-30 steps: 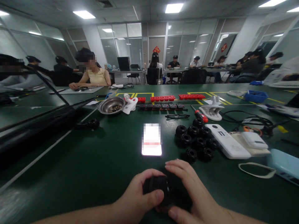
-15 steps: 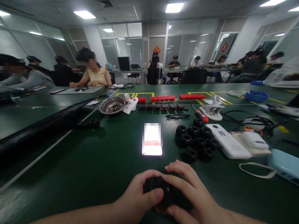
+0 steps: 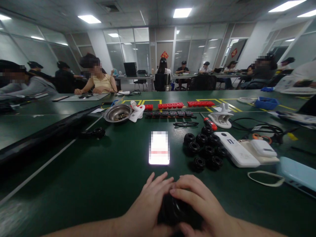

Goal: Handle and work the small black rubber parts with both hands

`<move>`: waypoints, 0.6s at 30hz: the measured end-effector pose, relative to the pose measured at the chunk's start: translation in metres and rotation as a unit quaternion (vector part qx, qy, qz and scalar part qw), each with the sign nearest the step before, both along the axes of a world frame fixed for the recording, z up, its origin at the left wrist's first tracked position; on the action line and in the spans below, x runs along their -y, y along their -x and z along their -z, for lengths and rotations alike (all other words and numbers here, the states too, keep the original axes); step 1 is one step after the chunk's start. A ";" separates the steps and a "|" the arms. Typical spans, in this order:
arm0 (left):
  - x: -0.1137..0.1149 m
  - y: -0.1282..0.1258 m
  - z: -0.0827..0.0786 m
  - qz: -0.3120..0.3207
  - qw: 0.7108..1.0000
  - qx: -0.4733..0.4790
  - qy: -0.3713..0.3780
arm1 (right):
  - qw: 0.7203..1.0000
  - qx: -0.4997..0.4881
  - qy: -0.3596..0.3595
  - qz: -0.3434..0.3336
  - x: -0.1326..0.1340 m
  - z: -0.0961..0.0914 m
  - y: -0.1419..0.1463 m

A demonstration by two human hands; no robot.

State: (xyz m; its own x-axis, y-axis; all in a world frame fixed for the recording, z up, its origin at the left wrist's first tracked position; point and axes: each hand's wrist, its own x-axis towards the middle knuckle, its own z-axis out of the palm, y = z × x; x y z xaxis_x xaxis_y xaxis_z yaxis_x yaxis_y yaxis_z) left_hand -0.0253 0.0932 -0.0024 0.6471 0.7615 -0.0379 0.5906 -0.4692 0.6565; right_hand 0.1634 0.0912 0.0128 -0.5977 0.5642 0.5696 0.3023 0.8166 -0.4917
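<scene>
A glossy black rounded part (image 3: 172, 207) is between my two hands near the bottom of the head view, its lower portion hidden. My left hand (image 3: 149, 200) lies against its left side, fingers stretched forward and thumb out of sight. Curled over the top and right side is my right hand (image 3: 203, 204), with its thumb low near the front. The two hands meet at the fingertips above the part. Ahead of them lies a phone with a lit screen (image 3: 159, 149). Several black round parts with ring-shaped ends (image 3: 202, 140) are grouped to the right of it.
Farther back are a metal bowl (image 3: 118, 113), a black strip of modules (image 3: 170, 115), red trays (image 3: 171, 105) and a screwdriver (image 3: 210, 123). At right lie a white power bank (image 3: 237, 149) and a light-blue case (image 3: 298, 176). A long black bar (image 3: 49, 135) crosses the left; co-workers sit beyond.
My left hand has turned from gripping with thumb on top to lying along the part's side, fingers extended. My right fingers have curled farther over it. The view has shifted slightly.
</scene>
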 end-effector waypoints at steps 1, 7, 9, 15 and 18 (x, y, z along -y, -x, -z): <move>0.000 0.000 0.000 -0.008 0.999 -0.037 -0.015 | 1.000 0.008 0.019 -0.005 0.000 0.000 0.002; 0.000 -0.003 -0.019 0.029 0.984 -0.177 -0.021 | 0.990 0.067 0.111 -0.053 -0.001 -0.006 0.009; 0.001 -0.001 -0.035 0.038 0.974 -0.222 -0.012 | 0.986 0.088 0.127 -0.062 0.000 -0.004 0.009; 0.023 0.055 -0.049 -0.029 0.960 -0.278 0.012 | 0.977 0.142 0.117 -0.108 0.008 0.009 0.027; 0.053 0.106 -0.023 -0.110 0.973 -0.201 -0.007 | 0.975 0.131 0.135 -0.118 0.010 0.006 0.051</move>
State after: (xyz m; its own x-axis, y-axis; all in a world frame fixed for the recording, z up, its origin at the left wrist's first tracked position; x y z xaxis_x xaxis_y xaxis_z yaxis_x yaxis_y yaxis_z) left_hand -0.1309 0.0404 0.0202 0.4032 0.8822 -0.2432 0.8857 -0.3094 0.3463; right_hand 0.1126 0.0812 0.0072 -0.8344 0.5013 0.2292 0.2654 0.7298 -0.6300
